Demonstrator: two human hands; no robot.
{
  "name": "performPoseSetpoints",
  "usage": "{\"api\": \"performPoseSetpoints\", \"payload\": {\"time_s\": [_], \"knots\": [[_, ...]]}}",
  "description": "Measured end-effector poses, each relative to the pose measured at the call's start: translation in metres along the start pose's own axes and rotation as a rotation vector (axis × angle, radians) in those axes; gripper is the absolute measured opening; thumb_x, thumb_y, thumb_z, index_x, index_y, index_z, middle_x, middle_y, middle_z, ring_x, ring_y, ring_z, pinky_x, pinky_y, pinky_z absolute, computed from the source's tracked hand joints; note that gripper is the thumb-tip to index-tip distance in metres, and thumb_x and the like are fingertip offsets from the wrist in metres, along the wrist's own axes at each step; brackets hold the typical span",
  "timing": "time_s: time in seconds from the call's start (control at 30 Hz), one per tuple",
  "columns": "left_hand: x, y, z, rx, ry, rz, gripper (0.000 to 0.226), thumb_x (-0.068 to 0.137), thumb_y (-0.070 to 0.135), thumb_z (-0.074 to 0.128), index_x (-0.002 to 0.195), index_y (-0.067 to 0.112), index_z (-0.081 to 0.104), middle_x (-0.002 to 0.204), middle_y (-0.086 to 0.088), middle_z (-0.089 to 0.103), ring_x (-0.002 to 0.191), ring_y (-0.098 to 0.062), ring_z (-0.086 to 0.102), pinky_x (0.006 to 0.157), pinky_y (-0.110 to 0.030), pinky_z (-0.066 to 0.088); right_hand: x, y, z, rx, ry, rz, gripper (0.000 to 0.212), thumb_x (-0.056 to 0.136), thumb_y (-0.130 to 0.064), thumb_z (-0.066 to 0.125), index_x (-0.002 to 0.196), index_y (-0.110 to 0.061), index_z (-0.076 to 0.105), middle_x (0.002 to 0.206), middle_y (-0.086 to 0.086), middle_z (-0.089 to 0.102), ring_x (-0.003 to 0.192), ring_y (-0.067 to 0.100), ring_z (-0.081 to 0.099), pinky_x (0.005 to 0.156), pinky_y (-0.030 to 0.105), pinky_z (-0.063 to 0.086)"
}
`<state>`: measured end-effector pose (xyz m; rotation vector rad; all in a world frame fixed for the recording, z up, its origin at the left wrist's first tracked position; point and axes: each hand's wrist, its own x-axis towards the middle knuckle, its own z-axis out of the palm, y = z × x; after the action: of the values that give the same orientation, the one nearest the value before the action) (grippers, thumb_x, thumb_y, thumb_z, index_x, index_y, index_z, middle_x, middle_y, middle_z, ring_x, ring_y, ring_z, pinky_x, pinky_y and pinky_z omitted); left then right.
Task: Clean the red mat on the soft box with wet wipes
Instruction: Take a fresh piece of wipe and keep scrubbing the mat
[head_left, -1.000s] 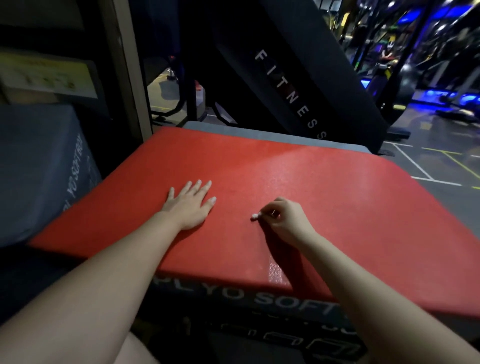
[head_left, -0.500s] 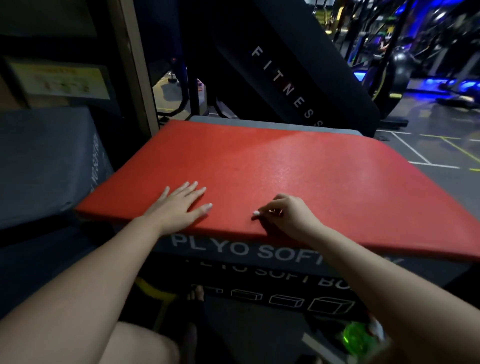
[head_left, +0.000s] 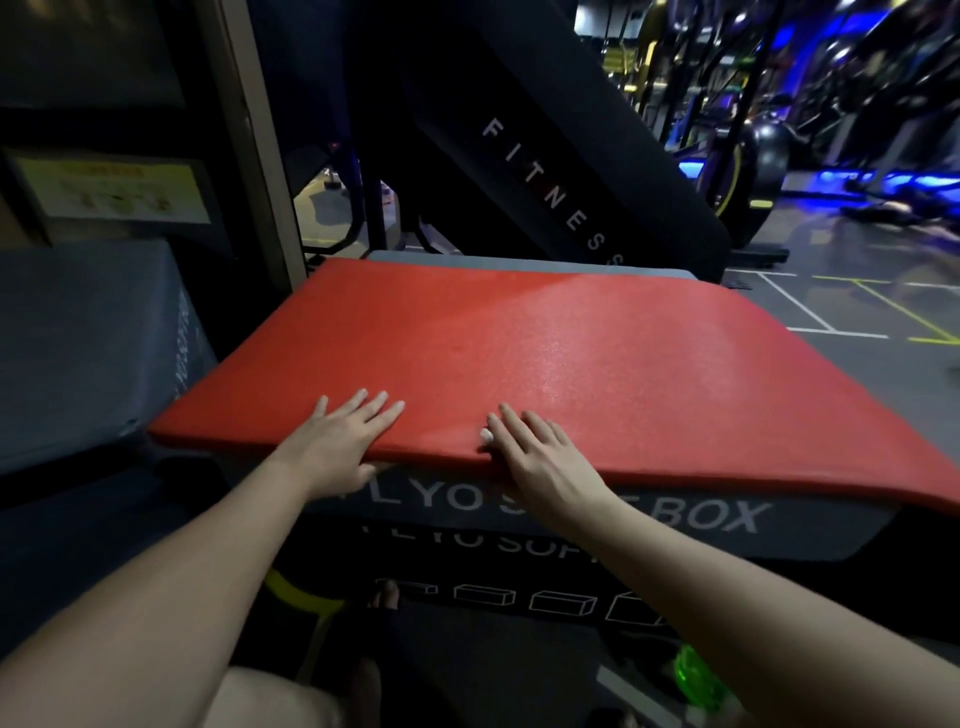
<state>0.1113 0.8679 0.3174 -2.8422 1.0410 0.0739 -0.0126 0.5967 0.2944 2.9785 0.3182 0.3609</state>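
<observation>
1. Left side. A grey padded block (head_left: 78, 338) stands to the left of the work area, apart from the red mat (head_left: 519, 353).

2. Location of the mat. The red mat lies flat on top of the soft box (head_left: 727, 525) and overhangs its near face slightly. Its long axis runs left to right across your view.

3. Left hand (head_left: 340, 447). The grip is apart: the fingers lie straight and flat on the mat at its near edge. The thumb sits at that edge; you cannot tell whether it reaches under.

4. Right hand (head_left: 535, 457). The grip is apart here as well, with the fingers extended on the mat beside the near edge. A small white bit (head_left: 485, 435) shows at the thumb side of this hand. You cannot tell what it is or whether it is held.

5. Governing relation. Both hands rest at the near edge, left of centre. The whole surface extends away from you, and the larger share lies to the right. The right hand is therefore nearer to most of it. Judged from this, strokes along the long axis suit that hand, with the left bracing the mat.

6. Lower right. A green object (head_left: 693, 675) lies on the floor below the box; it is too blurred to identify. No full wipe is visible.
</observation>
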Motion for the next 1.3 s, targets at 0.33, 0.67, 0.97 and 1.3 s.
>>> {"api": "performPoseSetpoints", "payload": {"time_s": [0.33,0.67,0.97,1.3], "knots": [[0.020,0.057,-0.012,-0.035,0.046,0.054,0.083,0.100,0.044,0.057,0.164,0.025,0.008,0.171,-0.001,0.014,0.157,-0.025,0.012,0.124,-0.055,0.018,-0.022,0.061,-0.013,-0.062,-0.043,0.038,0.065,0.092,-0.001,0.046,0.153,-0.007,0.023,0.152,0.018,0.036,0.139,0.037,0.038,0.110,0.052,0.036],[0.077,0.164,-0.026,-0.025,0.010,0.228,0.079,0.102,0.041,0.053,0.162,0.012,0.011,0.168,-0.014,0.019,0.156,-0.032,0.015,0.123,-0.056,0.022,-0.093,0.146,-0.030,0.054,-0.189,0.288,0.069,0.093,0.001,0.046,0.155,-0.017,0.021,0.161,0.009,0.024,0.149,0.028,0.021,0.120,0.044,0.022],[0.078,0.150,-0.022,-0.134,-0.012,0.259,0.124,0.067,0.102,0.018,0.164,0.025,0.013,0.171,-0.002,0.009,0.158,-0.020,0.005,0.128,-0.047,0.009,-0.092,0.146,-0.025,0.291,-0.207,0.375,0.047,0.102,-0.053,0.024,0.133,-0.034,0.055,0.146,-0.001,0.043,0.138,0.029,0.030,0.114,0.038,0.024],[0.078,0.082,-0.014,-0.308,0.129,0.019,0.059,0.105,0.056,0.032,0.156,0.027,0.040,0.166,0.001,0.029,0.153,-0.015,0.025,0.126,-0.040,0.018,-0.083,0.140,-0.061,0.680,-0.018,0.343,0.023,0.076,-0.053,0.076,0.082,-0.031,0.078,0.076,-0.013,0.071,0.073,0.001,0.065,0.067,0.020,0.049]]}}
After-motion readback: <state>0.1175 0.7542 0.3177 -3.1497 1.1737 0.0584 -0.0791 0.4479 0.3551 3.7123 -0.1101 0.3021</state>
